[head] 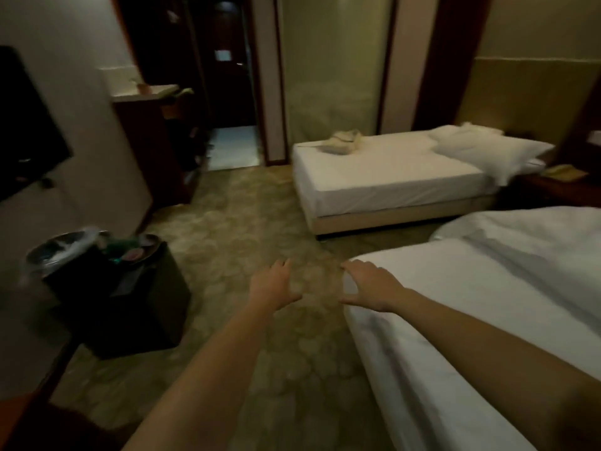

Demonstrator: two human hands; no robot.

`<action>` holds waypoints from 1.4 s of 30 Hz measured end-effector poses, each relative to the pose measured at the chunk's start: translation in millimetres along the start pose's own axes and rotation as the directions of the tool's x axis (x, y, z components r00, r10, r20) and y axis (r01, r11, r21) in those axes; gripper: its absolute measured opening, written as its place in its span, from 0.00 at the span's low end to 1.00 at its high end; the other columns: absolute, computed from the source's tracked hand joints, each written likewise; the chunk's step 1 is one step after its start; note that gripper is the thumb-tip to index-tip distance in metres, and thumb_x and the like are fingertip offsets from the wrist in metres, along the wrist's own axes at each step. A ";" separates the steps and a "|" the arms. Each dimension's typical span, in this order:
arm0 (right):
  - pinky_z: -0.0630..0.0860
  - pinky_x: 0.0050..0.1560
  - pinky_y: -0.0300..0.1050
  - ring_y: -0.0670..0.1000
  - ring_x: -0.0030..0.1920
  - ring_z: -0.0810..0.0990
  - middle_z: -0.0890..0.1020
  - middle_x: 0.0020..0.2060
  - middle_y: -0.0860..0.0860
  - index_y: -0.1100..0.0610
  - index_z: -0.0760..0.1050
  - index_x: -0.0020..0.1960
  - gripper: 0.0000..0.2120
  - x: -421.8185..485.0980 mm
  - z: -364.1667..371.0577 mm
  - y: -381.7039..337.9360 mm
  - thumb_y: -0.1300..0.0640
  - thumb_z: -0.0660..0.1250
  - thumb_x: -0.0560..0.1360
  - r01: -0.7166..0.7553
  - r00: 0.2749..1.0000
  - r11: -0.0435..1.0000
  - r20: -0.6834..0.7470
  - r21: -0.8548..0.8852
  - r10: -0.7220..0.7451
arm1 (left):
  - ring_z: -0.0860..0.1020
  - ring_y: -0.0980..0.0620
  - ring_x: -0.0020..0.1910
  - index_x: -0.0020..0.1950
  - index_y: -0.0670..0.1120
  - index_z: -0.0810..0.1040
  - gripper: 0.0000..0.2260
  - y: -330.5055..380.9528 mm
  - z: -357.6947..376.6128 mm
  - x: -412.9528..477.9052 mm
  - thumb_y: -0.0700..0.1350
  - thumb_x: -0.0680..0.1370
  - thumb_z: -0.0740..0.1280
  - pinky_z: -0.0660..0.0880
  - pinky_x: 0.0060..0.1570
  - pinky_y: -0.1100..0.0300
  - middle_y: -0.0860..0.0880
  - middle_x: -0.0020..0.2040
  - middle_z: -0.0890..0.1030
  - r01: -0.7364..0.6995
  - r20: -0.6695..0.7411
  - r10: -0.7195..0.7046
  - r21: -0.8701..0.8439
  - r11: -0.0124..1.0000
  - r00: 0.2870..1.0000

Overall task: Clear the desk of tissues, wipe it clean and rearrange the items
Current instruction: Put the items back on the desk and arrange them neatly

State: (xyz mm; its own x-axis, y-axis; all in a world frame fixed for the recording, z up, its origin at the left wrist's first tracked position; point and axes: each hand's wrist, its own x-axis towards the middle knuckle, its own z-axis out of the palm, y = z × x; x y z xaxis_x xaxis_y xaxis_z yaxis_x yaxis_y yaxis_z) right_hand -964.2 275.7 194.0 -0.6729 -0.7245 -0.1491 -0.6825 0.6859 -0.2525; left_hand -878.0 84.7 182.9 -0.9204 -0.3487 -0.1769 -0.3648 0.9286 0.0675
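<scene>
While reaching forward over the carpet [247, 219], left hand [274, 284] and right hand [370, 288] are spread and empty; right one over corner of near bed [471, 336], contact unclear.

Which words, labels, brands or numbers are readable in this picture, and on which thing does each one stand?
No text can be read.
Pale notice on the far door: too small and blurred.
Pale patch on the black box: blurred, perhaps a label.
</scene>
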 end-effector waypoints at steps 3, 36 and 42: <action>0.65 0.68 0.52 0.56 0.69 0.65 0.64 0.72 0.52 0.53 0.56 0.75 0.35 -24.6 -7.5 92.6 0.39 0.64 0.75 -0.131 0.991 0.991 -0.026 -0.017 0.131 | 0.68 0.44 0.69 0.77 0.49 0.57 0.35 91.3 11.6 39.3 0.60 0.76 0.67 0.69 0.63 0.48 0.47 0.73 0.65 -0.137 0.015 0.138 -0.026 0.990 0.990; 0.63 0.68 0.49 0.55 0.72 0.60 0.58 0.74 0.53 0.54 0.52 0.76 0.39 -320.9 109.9 497.9 0.40 0.66 0.74 -0.912 -0.077 -0.169 0.249 0.373 0.965 | 0.71 0.45 0.65 0.75 0.50 0.58 0.33 708.8 233.3 176.6 0.60 0.76 0.67 0.72 0.57 0.52 0.47 0.70 0.67 -0.993 0.469 0.875 0.034 0.117 0.119; 0.60 0.71 0.50 0.56 0.74 0.54 0.52 0.76 0.53 0.53 0.45 0.77 0.45 -357.7 185.7 564.7 0.39 0.67 0.72 -0.915 -0.055 -0.167 0.296 0.367 0.954 | 0.69 0.46 0.66 0.77 0.49 0.54 0.36 763.8 318.8 148.5 0.60 0.76 0.67 0.73 0.58 0.52 0.47 0.72 0.64 -0.978 0.494 0.854 -0.030 0.205 0.164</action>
State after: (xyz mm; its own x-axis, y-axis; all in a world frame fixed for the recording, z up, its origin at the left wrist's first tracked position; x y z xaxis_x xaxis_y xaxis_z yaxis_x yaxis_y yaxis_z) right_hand -1056.0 909.5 -72.7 -0.5293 0.6741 -0.5152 0.8344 0.5236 -0.1722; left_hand -1248.4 782.5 -104.8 -0.3929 0.7983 -0.4564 0.8211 0.5280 0.2167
